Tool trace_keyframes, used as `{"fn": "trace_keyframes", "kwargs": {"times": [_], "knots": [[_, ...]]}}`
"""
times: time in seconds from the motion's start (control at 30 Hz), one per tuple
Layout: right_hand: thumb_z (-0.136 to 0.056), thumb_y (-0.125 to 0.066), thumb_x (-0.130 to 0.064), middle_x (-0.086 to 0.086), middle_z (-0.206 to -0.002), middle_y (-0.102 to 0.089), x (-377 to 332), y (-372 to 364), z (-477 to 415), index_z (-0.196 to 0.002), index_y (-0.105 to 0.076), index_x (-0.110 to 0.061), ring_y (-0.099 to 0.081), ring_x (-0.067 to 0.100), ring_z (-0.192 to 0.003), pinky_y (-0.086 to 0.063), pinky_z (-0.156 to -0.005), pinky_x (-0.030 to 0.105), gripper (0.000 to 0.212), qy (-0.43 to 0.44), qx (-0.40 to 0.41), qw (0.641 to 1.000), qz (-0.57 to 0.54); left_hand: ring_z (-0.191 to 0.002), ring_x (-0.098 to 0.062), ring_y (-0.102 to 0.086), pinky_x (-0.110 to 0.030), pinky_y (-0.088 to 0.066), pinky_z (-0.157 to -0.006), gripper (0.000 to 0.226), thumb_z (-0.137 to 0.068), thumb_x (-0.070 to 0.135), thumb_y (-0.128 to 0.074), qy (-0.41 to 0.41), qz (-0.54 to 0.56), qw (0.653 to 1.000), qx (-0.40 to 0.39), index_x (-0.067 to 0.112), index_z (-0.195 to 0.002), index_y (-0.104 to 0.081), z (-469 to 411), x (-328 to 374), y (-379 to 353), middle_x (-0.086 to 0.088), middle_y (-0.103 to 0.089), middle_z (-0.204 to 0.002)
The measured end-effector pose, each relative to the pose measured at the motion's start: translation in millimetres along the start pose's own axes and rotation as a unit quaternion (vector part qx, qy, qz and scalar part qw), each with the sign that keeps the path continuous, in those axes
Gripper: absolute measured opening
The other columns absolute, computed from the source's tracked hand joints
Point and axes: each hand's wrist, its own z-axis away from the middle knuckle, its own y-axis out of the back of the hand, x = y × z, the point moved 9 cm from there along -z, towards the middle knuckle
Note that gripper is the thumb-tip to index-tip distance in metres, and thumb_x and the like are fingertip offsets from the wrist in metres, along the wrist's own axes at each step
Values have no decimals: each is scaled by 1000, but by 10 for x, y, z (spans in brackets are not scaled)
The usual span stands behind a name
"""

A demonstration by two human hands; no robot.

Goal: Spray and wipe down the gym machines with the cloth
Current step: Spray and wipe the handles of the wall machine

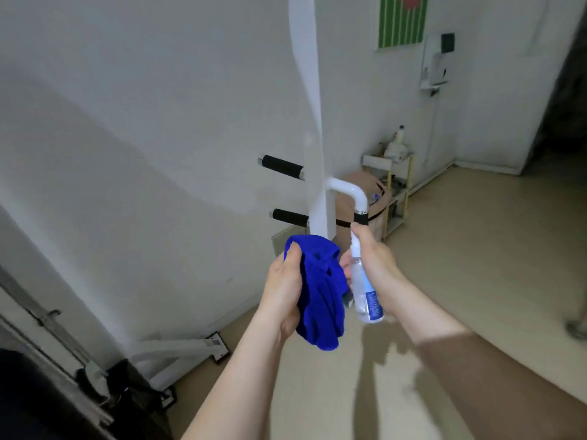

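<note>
The left hand [284, 290] is squeezing the soft, floppy blue cloth [320, 293] in curled fingers, while the right hand [371, 258], just to its right, is wrapping its fingers around the light, slippery-looking spray bottle [365, 290] near its top.

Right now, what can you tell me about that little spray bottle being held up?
The spray bottle is slim and clear, plastic by the look, with a white spray head on top and a blue-and-white label low on its body. It is held nearly upright in mid-air, base tilted slightly right. The right hand grips its upper half, one finger over the head. A blue cloth hangs close beside it.
</note>
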Motion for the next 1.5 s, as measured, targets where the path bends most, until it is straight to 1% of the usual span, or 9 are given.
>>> {"fn": "trace_keyframes", "kwargs": {"times": [0.13, 0.33, 0.5, 0.6, 0.8, 1.07, 1.17, 1.23, 1.5], "knots": [[-92, -48, -52, 10, -48, -41, 65, 306, -109, -66, -51, -3, -39, 22, -42, -37, -43, 21, 56, -35, 28, 998, -44, -100, -31, -68, -46, -50, -96, 47, -97, 45, -40, 46, 39, 997, -43, 9, -110, -67, -260, -178, -289, -16, -71, -111], [-93, -44, -36, 9, -56, -36, 22, 636, -392, -61, -43, -9, -35, 21, -47, -32, -41, 19, 42, -27, 61, 997, -40, -63, -9, -65, -27, -52, -64, 31, -98, 38, -43, 46, 82, 994, -61, 16, -90, -64, -612, -261, -571, 0, -69, -83], [-93, -47, -41, 8, -56, -42, 56, 855, -721, -67, -46, -7, -39, 22, -46, -36, -39, 18, 42, -33, 65, 997, -35, -93, -27, -67, -33, -57, -71, 49, -97, 43, -39, 42, 105, 993, -13, 5, -119, -60, -917, -396, -549, -11, -70, -113], [-93, -50, -48, 10, -55, -45, 108, 893, -898, -63, -49, -5, -43, 22, -45, -38, -37, 16, 52, -50, 46, 997, -22, -77, -24, -60, -26, -50, -55, 39, -95, 37, -38, 20, 59, 998, -2, 6, -107, -58, -1038, -368, -617, -12, -65, -104], [-90, -46, -37, 12, -52, -44, 191, 1031, -1161, -56, -48, -3, -43, 24, -48, -41, -44, 21, 49, -55, 13, 998, -32, -105, -19, -65, -35, -48, -88, 40, -99, 37, -40, 17, 75, 997, 20, 9, -114, -64, -1218, -354, -936, -5, -70, -108], [-93, -47, -40, 17, -60, -49, 183, 1044, -1363, -73, -56, 1, -46, 24, -51, -43, -45, 20, 46, -34, -48, 998, -23, -77, -19, -68, -35, -48, -81, 61, -69, -16, -20, 12, 131, 991, -24, 1, -117, -52, -1325, -381, -1230, -14, -60, -97], [-87, -61, -55, 8, -58, -56, 244, 859, -1426, -99, -61, -9, -53, 22, -53, -49, -57, 27, 48, -22, -167, 984, 55, -79, -24, -65, -35, -54, -72, 69, -69, -28, -17, 12, 108, 994, 11, -1, -122, -52, -1351, -444, -1205, -17, -62, -96], [-80, -76, -38, 5, -57, -58, 332, 782, -1420, -106, -60, -11, -53, 19, -52, -49, -58, 29, 41, -26, -228, 967, 109, -85, -30, -61, -39, -53, -73, 63, -79, -27, -28, -3, 102, 994, 24, 11, -120, -56, -1311, -445, -1202, -19, -61, -102], [-80, -72, -11, 8, -63, -63, -9, 1211, -1558, -93, -65, -3, -58, 20, -54, -49, -51, 23, 17, 46, -23, 994, 92, -105, -22, -63, -35, -53, -93, 87, -83, -10, -66, -117, -6, 986, 121, 36, -149, -32, -1237, -426, -1009, -7, -62, -116]]}}
